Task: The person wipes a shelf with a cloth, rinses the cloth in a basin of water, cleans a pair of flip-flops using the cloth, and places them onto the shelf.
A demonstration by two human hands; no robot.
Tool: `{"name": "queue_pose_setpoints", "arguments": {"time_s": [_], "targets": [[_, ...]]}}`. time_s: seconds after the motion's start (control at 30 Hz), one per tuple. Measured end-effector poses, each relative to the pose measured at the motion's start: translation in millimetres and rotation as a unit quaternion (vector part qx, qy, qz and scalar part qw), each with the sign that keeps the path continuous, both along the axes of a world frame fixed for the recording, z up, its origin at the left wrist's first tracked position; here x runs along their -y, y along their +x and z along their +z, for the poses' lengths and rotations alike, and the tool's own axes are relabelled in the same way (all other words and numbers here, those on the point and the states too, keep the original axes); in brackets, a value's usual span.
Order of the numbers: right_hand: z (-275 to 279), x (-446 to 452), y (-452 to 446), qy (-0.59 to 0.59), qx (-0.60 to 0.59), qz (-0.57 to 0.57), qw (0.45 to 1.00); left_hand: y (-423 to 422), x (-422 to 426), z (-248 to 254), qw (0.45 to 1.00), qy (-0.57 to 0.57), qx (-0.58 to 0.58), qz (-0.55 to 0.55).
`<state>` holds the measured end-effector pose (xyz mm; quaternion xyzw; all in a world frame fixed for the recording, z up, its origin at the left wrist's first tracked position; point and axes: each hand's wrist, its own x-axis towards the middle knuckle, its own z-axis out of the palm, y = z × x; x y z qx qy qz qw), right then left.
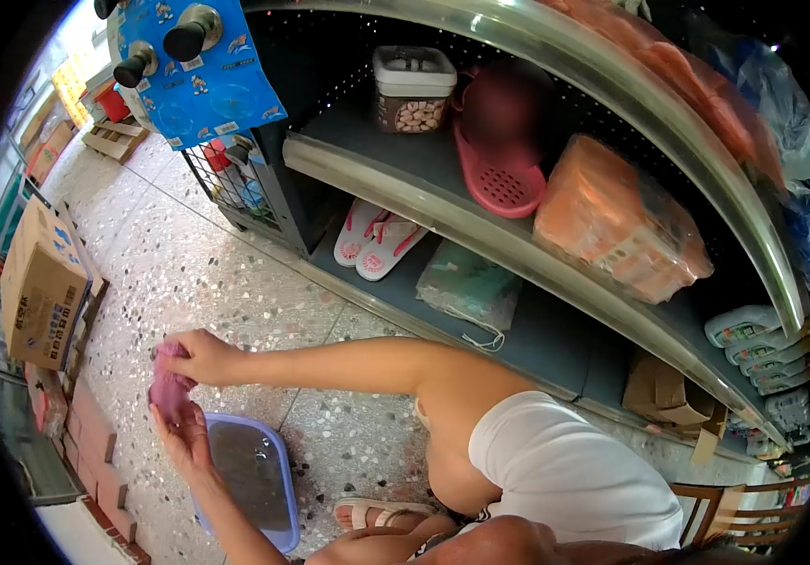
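Note:
My right hand (202, 360) reaches across from the white sleeve and grips the upper part of a pinkish-purple cloth (170, 384), which is bunched and slightly blurred. Just below, my left hand (183, 441) holds the cloth's lower end between thumb and fingers. Close beside the left wrist, a basin with a blue-purple rim (284, 471) stands on the speckled floor. Greyish water (247, 476) lies in it, and my left forearm hides part of its near side. The cloth is held just beyond the basin's far left corner.
Shelves (377, 188) on the right hold pink clogs (504, 184), a lidded tub (413, 89), an orange wrapped pack (612, 221) and white slippers (377, 243). Cardboard boxes (45, 292) and reddish bricks (94, 461) line the left. A sandalled foot (381, 514) is near the basin.

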<state>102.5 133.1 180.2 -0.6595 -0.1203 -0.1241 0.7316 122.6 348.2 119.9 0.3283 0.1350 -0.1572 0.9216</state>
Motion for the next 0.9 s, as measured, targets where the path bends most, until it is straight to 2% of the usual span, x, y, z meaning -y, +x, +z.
{"name": "queue_pose_setpoints", "arguments": {"time_s": [0.07,0.13,0.2,0.23,0.27,0.33,0.37,0.47,0.6,0.67,0.73,0.8,0.83,0.87,0.9], "targets": [[2,5,10,0.086,-0.033,0.045,0.995,5,-5,-26,0.994,0.07,-0.079,0.019],[5,11,11,0.095,-0.024,0.114,0.989,-10,20,-7,0.978,0.114,-0.169,0.036],[7,17,7,0.073,-0.022,0.184,0.98,-26,42,6,0.991,0.081,-0.079,-0.07],[19,25,-4,0.035,-0.081,0.268,0.959,-28,48,10,0.99,0.064,-0.033,-0.121],[19,22,-10,0.015,-0.09,0.287,0.954,-24,53,9,0.992,0.025,-0.033,-0.122],[4,14,-8,-0.104,0.107,0.251,0.956,-13,62,-10,0.991,-0.053,-0.03,-0.122],[9,14,-12,-0.138,0.148,0.225,0.953,-1,57,-30,0.987,-0.091,0.038,-0.127],[24,20,-28,-0.321,0.267,0.055,0.907,9,79,2,0.99,-0.085,0.053,-0.101],[24,24,-17,-0.28,0.272,-0.01,0.921,3,115,58,0.991,-0.067,0.064,-0.097],[27,28,-10,-0.255,0.299,-0.09,0.915,-9,136,83,0.991,-0.056,0.064,-0.1],[38,43,-14,-0.257,0.231,-0.077,0.935,-23,152,102,0.992,-0.035,0.063,-0.108],[16,40,3,-0.245,0.217,-0.192,0.925,-32,163,112,0.988,0.0,0.084,-0.126],[14,49,10,-0.234,0.147,-0.15,0.949,-27,163,113,0.982,0.038,0.118,-0.144],[13,56,15,-0.2,0.12,-0.146,0.961,-22,163,114,0.972,0.077,0.153,-0.159],[18,61,18,-0.09,0.118,-0.149,0.978,-19,166,116,0.96,0.115,0.187,-0.176]]}}
